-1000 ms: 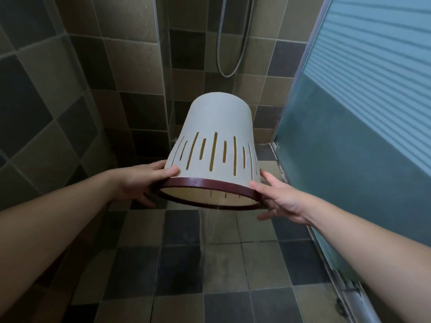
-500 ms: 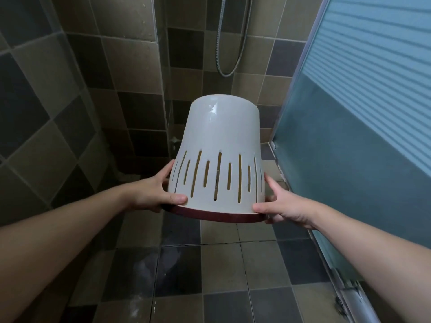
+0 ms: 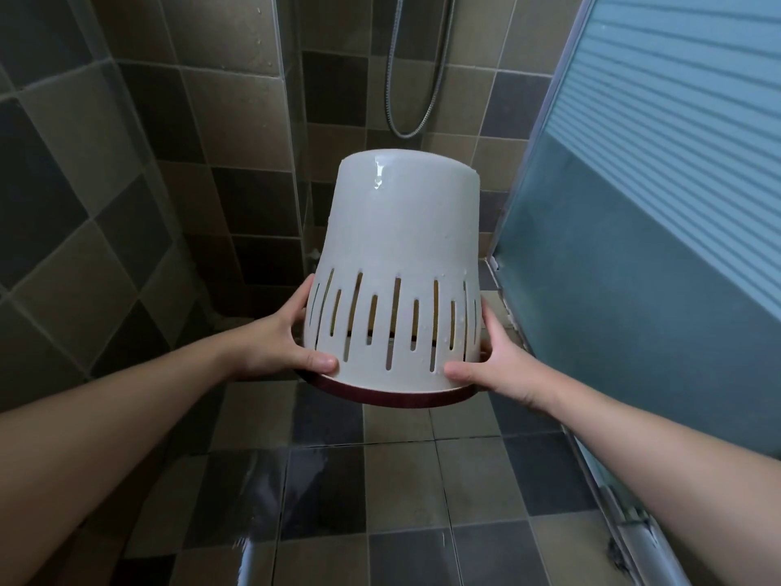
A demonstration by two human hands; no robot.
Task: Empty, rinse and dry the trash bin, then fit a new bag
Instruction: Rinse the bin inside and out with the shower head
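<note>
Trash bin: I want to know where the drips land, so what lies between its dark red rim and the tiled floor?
Nothing: the head view shows the upturned trash bin held in the air by both hands over bare, wet floor tiles.

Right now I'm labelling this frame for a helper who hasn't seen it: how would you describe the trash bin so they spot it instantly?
Look at the middle of the tiled shower stall, left of the blue frosted door. Held upside down above the wet floor, between the left hand and right hand, is the trash bin. It's the only white bucket: vertical slots, dark red rim.
</note>
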